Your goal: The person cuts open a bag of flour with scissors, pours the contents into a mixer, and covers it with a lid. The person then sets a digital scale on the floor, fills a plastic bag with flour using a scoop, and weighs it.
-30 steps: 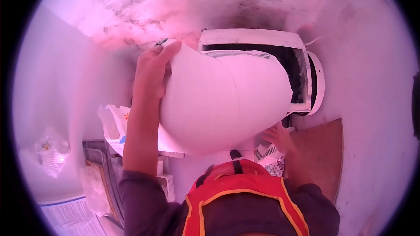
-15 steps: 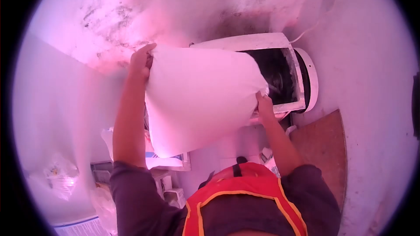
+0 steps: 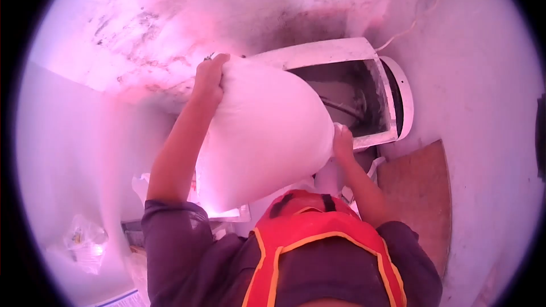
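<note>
A large, full-looking white sack (image 3: 264, 131) hangs in front of me between both hands. My left hand (image 3: 211, 78) is closed on its upper left corner. At the sack's right edge, my right hand (image 3: 343, 141) grips the other corner. Behind and to the right stands a white-framed machine (image 3: 324, 51) with an open top. The sack covers the left part of that opening. Inside the dark interior (image 3: 372, 102), a curved bar (image 3: 344, 107) shows. Whether the sack's mouth is open cannot be made out.
A brown board (image 3: 418, 193) leans at the right below the machine. A pale cord (image 3: 395, 35) runs up the stained wall (image 3: 256, 0). Clear plastic wrapping (image 3: 85, 241) lies at lower left. My red apron (image 3: 318, 227) with yellow edging fills the bottom middle.
The sack has tilted and bulged, its upper left corner moving right with my left hand. More of the machine's interior and its curved bar show now. My right hand stays near the same place.
</note>
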A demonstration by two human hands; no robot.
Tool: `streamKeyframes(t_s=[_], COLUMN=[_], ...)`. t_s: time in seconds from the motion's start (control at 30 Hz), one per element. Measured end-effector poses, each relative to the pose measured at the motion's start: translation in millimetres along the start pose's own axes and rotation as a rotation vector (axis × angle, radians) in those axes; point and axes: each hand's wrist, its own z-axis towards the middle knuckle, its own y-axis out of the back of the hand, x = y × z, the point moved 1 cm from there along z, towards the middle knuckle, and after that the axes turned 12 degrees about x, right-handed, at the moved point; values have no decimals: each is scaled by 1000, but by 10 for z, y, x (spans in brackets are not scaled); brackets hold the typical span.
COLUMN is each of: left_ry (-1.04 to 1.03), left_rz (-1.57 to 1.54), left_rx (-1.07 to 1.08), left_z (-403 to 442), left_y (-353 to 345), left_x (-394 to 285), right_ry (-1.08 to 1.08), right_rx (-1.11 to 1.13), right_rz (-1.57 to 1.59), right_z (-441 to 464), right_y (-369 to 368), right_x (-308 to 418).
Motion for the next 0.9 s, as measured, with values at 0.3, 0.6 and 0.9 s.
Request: streamKeyframes(t_s=[0.3,0.6,0.9], left_ry=[-23,-37,-257], left_rz=[-11,539,1114], left_rx=[14,107,77], left_z=[-358,-1307,-1485], left_y=[-136,-104,-143], left_x=[-18,28,-326], right_ry=[-3,142,248], right_rx=[61,148,144], right_rz=[21,108,-241], right_z=[-144,-512,-381], right_y=[78,77,733], right_x=[27,-520,139])
